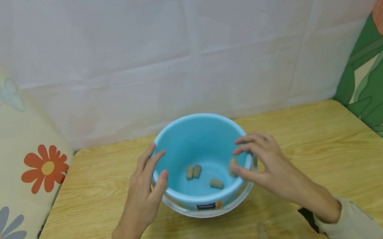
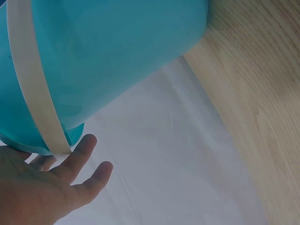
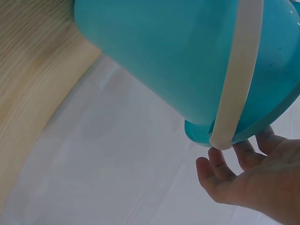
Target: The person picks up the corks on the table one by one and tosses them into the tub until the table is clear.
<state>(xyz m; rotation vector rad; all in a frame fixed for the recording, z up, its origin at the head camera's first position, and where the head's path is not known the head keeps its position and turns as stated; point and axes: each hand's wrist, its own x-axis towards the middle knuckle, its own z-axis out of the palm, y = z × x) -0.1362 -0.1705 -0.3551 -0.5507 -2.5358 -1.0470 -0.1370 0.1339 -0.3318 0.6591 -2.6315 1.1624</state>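
Note:
A light blue bucket (image 1: 196, 123) stands mid-table, its pale handle (image 3: 239, 75) lowered against the outside. Several short tan cork-like cylinders (image 1: 216, 183) lie inside. My left hand (image 1: 143, 192) is at the left rim with spread, gently bent fingers; its thumb reaches over the edge. At the right rim is my right hand (image 1: 270, 165), thumb and fingers apart. Just past that thumb's tip, another tan cylinder (image 1: 231, 163) shows partly covered; whether the thumb touches it is unclear. In the wrist views, fingers of both hands are beside the rim near the handle's ends.
One more tan cylinder (image 1: 262, 232) lies on the wood-grain table (image 1: 337, 162) in front of the bucket, to the right. A pale cloth wall (image 1: 185, 86) rises behind the table's back edge. Flower-patterned panels border both sides.

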